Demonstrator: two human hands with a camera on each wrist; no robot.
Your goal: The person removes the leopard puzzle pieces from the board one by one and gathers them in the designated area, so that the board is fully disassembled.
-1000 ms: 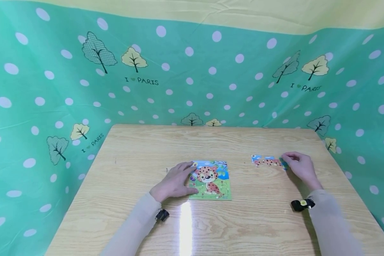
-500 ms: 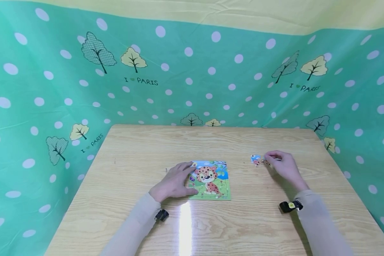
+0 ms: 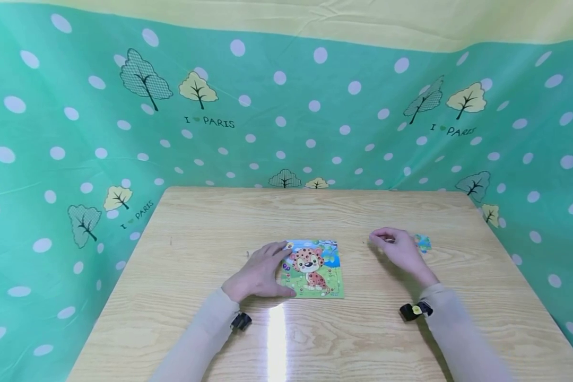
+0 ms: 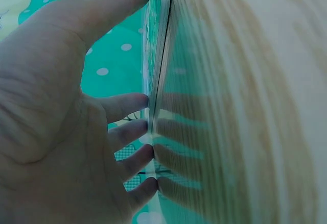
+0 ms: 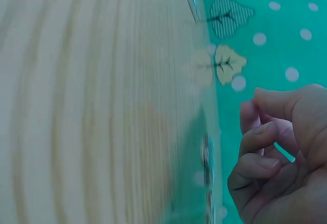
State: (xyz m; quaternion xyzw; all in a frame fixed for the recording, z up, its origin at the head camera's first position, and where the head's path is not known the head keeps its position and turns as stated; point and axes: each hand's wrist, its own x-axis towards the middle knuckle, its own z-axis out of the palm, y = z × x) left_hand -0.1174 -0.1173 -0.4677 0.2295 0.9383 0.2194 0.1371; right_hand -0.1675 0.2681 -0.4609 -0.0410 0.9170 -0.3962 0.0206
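While left hand (image 3: 259,271) touches puzzle (image 3: 317,273), right hand (image 3: 402,252) hovers.

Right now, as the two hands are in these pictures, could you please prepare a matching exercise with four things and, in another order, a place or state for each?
Things
1. puzzle
2. right grip
3. loose piece in the head view
4. cloth

Places and states
A. fingers curled, nothing visible held
B. green with pale dots, behind the table
C. touched along its left side by the left grip
D. small, mostly blue

Right pairs: 1-C, 2-A, 3-D, 4-B
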